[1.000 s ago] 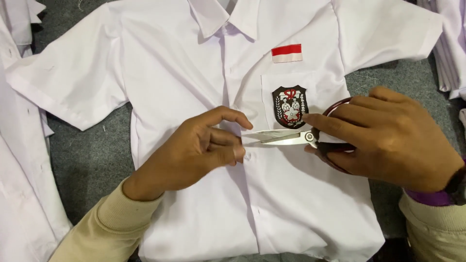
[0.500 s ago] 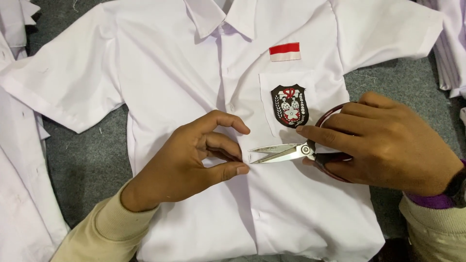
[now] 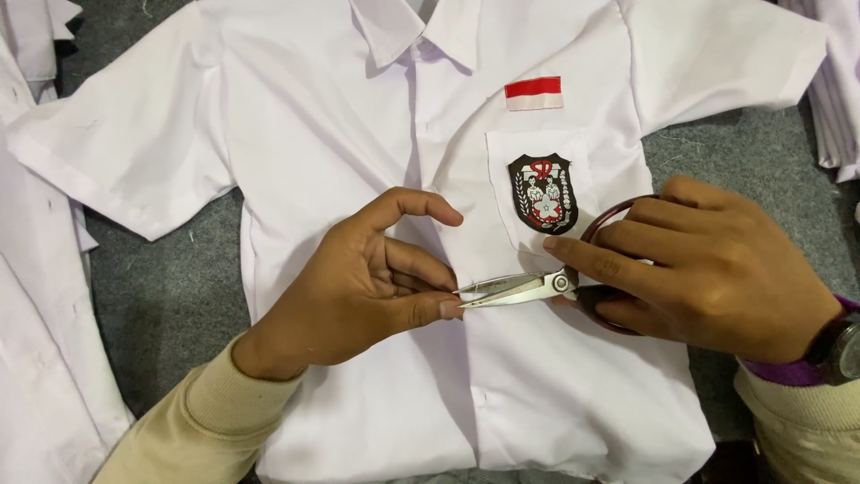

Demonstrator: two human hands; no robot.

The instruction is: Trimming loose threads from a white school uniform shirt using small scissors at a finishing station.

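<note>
From my head camera, a grey carpet-like surface (image 3: 170, 296) lies under everything, with more white garments (image 3: 36, 358) heaped at its left edge and others at the right. A white short-sleeved shirt (image 3: 340, 134) is spread flat on it, collar away from me, with a red-and-white patch (image 3: 534, 92) above a dark crest badge (image 3: 542, 192) on the pocket. My left hand (image 3: 358, 287) pinches the front placket, fingertips touching the blade tips. My right hand (image 3: 708, 269) grips small scissors (image 3: 515, 289), blades nearly closed over the placket. Since half a second ago, the blades have narrowed and my left fingers have tightened.
</note>
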